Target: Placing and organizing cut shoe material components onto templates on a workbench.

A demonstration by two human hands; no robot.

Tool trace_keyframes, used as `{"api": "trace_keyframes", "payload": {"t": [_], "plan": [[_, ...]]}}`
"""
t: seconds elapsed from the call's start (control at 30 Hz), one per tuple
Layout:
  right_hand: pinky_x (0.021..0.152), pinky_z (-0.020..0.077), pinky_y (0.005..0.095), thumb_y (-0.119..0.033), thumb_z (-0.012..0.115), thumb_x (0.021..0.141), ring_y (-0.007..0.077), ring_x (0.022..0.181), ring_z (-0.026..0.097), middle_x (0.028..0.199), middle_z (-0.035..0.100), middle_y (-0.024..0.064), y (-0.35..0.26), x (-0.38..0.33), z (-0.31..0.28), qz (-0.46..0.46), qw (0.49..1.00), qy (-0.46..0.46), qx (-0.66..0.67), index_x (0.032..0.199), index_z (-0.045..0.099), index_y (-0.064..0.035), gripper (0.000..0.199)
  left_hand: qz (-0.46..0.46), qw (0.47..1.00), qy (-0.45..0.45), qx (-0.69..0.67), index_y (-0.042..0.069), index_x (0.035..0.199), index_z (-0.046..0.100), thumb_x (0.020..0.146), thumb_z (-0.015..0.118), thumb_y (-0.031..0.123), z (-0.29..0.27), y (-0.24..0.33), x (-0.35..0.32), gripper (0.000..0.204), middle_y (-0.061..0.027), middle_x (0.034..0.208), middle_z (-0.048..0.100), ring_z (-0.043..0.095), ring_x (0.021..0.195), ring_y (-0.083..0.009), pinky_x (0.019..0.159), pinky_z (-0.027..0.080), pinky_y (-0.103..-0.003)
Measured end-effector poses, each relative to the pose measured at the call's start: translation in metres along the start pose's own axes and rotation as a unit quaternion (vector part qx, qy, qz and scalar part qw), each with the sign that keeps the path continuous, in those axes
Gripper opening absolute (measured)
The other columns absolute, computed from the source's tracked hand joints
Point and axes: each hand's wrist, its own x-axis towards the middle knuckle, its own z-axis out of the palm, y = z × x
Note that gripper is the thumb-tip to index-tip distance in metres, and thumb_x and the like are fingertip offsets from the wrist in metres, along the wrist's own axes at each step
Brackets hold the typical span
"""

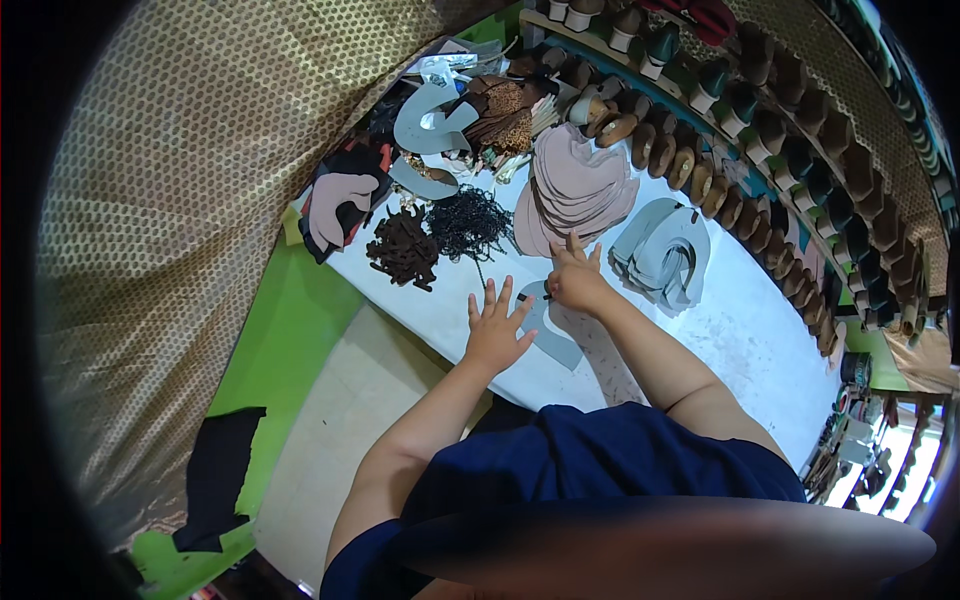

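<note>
grey piece (556,346), flat and curved, is laid on the white table (765,335). the left hand (494,333) is spread beside it. the right hand (579,281) is held just by a layered pink stack (585,175); whether anything is pinched cannot be told. tangled black cords (468,220) and brown strips (403,247) are heaped farther left.

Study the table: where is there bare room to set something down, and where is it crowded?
Widest: white table right of the right forearm, bordered above by the grey curved stack. Smaller: a strip between the dark brown pile and the left hand. Crowded: the far end, where black strings, pink pieces and leopard-print pieces lie close together.
</note>
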Motion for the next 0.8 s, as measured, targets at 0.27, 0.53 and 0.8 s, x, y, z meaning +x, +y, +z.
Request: {"api": "trace_keyframes", "payload": {"t": [0.27, 0.53, 0.8], "plan": [[0.107, 0.0018, 0.0803, -0.019, 0.066, 0.079, 0.0466, 0.15, 0.01, 0.153, 0.037, 0.0207, -0.004, 0.0, 0.016, -0.004, 0.997, 0.056, -0.047, 0.09, 0.076, -0.0096, 0.018, 0.002, 1.0, 0.003, -0.005, 0.028, 0.148, 0.047, 0.089, 0.062, 0.046, 0.0, 0.001, 0.001, 0.063, -0.0176, 0.163, 0.019, 0.011, 0.151, -0.0431, 0.116, 0.007, -0.065], [0.108, 0.0093, 0.0791, -0.017, 0.071, 0.077, 0.0397, 0.143, 0.033, 0.136, 0.056, 0.0095, 0.007, -0.023, 0.047, -0.088, 0.977, 0.193, -0.003, 0.09, 0.07, -0.0113, 0.015, 0.0, 1.0, 0.009, -0.013, 0.028, 0.147, 0.048, 0.089, 0.063, 0.045, 0.0, 0.001, 0.001, 0.063, -0.0178, 0.163, 0.02, 0.012, 0.151, -0.0427, 0.116, 0.008, -0.065], [0.111, 0.0117, 0.0757, -0.022, 0.068, 0.081, 0.0311, 0.14, 0.04, 0.135, 0.058, 0.0043, 0.025, -0.047, 0.064, -0.188, 0.943, 0.272, -0.033, 0.109, 0.074, -0.0183, 0.028, -0.036, 0.998, 0.04, -0.021, 0.011, 0.151, 0.04, 0.09, 0.062, 0.047, 0.011, -0.004, 0.001, 0.074, -0.018, 0.164, 0.017, 0.009, 0.151, -0.0422, 0.117, 0.007, -0.064]]}}
